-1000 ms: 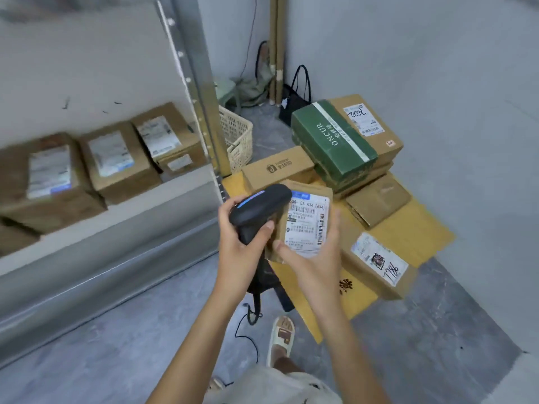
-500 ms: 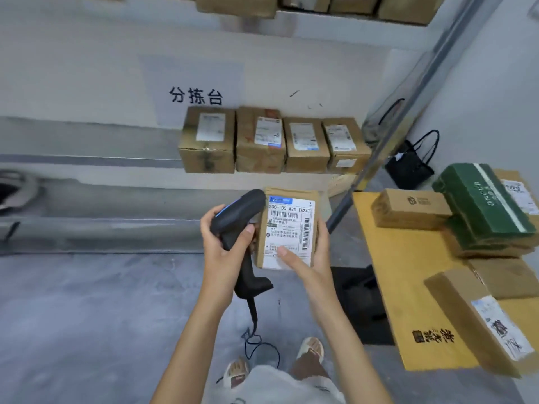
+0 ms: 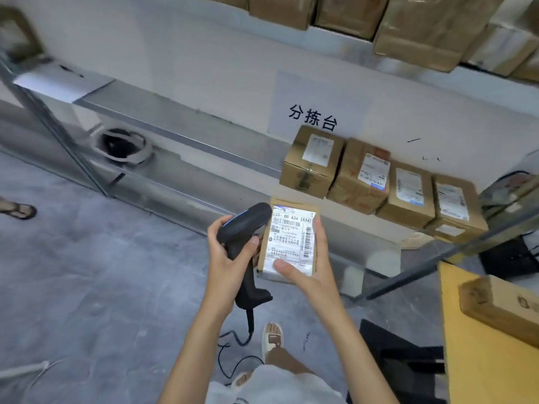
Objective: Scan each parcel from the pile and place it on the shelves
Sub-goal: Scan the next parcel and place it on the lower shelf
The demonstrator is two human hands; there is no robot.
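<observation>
Since a second earlier we had turned from the pile toward the shelf [image 3: 186, 141]. Our left hand [image 3: 230, 258] gripped the barcode scanner [image 3: 248, 228], nosed against the parcel [image 3: 291, 240]; our right hand [image 3: 309, 269] held it label-up for reading.

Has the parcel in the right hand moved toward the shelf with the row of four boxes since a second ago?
Yes. The parcel in the right hand now sits just below the leftmost box of the shelf row; earlier it was over the pile, right of the shelf.
</observation>
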